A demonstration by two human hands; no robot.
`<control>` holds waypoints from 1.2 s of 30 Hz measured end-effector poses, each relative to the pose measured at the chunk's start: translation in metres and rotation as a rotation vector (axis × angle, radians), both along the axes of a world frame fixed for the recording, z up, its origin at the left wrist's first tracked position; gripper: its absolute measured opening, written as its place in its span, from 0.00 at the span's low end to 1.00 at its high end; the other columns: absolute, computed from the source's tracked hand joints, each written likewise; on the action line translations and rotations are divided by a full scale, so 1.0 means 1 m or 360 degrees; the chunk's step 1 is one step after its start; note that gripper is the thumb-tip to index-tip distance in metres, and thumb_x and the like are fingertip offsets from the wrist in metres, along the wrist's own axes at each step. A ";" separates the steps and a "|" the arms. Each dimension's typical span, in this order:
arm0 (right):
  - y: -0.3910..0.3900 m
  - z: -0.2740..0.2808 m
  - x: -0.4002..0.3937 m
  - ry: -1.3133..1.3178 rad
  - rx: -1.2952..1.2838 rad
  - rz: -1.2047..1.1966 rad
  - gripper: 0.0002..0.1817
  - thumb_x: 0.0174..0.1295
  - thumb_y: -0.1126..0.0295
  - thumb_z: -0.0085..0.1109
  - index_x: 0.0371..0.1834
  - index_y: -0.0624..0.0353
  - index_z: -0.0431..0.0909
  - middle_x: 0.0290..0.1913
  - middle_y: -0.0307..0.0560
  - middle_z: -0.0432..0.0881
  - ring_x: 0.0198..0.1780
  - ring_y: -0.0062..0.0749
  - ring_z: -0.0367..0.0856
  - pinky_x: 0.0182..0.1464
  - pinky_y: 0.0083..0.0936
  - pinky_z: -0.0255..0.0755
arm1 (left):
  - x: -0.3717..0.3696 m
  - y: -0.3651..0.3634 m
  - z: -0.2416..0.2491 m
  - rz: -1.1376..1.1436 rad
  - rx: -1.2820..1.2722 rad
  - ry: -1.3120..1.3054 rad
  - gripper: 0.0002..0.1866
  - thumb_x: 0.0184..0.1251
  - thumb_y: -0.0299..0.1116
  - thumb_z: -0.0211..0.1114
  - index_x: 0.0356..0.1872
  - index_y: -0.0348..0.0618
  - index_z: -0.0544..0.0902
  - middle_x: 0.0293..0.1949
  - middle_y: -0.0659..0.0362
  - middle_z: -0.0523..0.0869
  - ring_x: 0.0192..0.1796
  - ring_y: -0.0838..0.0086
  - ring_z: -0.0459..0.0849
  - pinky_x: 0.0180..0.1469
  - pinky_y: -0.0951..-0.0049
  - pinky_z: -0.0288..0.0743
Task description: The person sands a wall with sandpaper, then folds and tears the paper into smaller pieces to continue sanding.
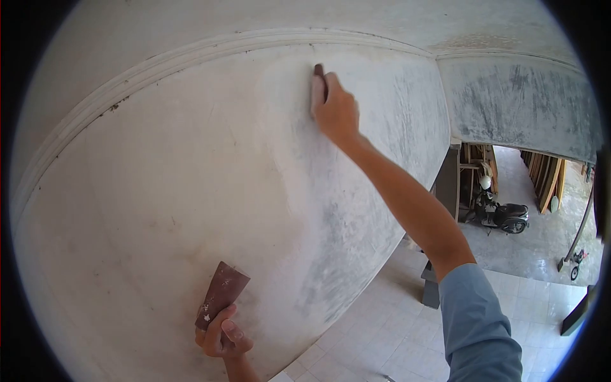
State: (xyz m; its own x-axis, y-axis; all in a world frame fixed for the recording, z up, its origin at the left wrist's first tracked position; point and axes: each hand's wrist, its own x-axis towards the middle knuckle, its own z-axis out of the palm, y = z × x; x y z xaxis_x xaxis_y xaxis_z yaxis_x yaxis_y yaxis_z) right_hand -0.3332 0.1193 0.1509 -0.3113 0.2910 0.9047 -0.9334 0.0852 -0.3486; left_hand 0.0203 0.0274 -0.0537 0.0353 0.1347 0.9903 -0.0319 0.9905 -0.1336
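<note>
My left hand (224,334), low in the view, is closed round the lower end of a brown putty scraper (225,288). Its wide flat blade points up and carries spots of white filler. High on the wall, my right hand (338,111) grips a second brown scraper (319,69), seen nearly edge-on against the plaster; my fingers hide part of it. Around this hand the wall (210,146) is pale and smooth on the left. Grey, streaky patches (344,248) show to the right and below.
A white moulding (210,48) runs along the top of the wall under the ceiling. Far below on the right are a tiled floor (375,305), a parked motor scooter (506,216), leaning wooden boards (547,181) and a small bike (578,264).
</note>
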 end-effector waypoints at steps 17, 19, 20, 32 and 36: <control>0.004 -0.005 0.011 0.0039 0.0224 0.0120 0.14 0.73 0.56 0.48 0.41 0.55 0.74 0.23 0.61 0.83 0.26 0.62 0.82 0.38 0.56 0.68 | -0.003 0.004 0.005 0.0017 -0.0068 0.0010 0.19 0.74 0.38 0.55 0.31 0.32 0.86 0.28 0.50 0.88 0.30 0.59 0.87 0.34 0.67 0.79; 0.003 -0.026 0.040 0.0314 0.0343 0.0089 0.15 0.73 0.56 0.47 0.41 0.55 0.75 0.23 0.60 0.83 0.27 0.61 0.82 0.41 0.55 0.68 | -0.001 0.003 0.007 0.0020 -0.0093 0.0017 0.19 0.74 0.38 0.55 0.31 0.32 0.86 0.29 0.49 0.88 0.31 0.59 0.87 0.34 0.67 0.79; 0.002 -0.019 0.032 0.0228 0.0307 0.0094 0.14 0.73 0.56 0.47 0.41 0.55 0.75 0.23 0.60 0.83 0.27 0.60 0.82 0.41 0.55 0.68 | -0.002 0.003 0.007 0.0021 -0.0099 0.0012 0.19 0.74 0.38 0.56 0.31 0.32 0.86 0.29 0.49 0.88 0.31 0.59 0.87 0.34 0.67 0.79; 0.018 0.002 -0.012 -0.0226 0.0211 0.0226 0.18 0.74 0.54 0.47 0.38 0.57 0.75 0.21 0.57 0.81 0.27 0.60 0.81 0.37 0.55 0.66 | -0.002 0.001 -0.001 0.0103 -0.0027 0.0011 0.23 0.76 0.42 0.54 0.30 0.33 0.86 0.28 0.50 0.88 0.30 0.63 0.86 0.33 0.67 0.78; -0.006 -0.045 0.009 0.0293 0.0155 -0.0076 0.15 0.73 0.57 0.51 0.36 0.56 0.76 0.22 0.60 0.81 0.26 0.61 0.81 0.31 0.50 0.72 | 0.004 -0.011 -0.014 0.0158 0.0077 0.0072 0.24 0.77 0.44 0.53 0.31 0.33 0.87 0.28 0.51 0.87 0.28 0.64 0.84 0.30 0.67 0.75</control>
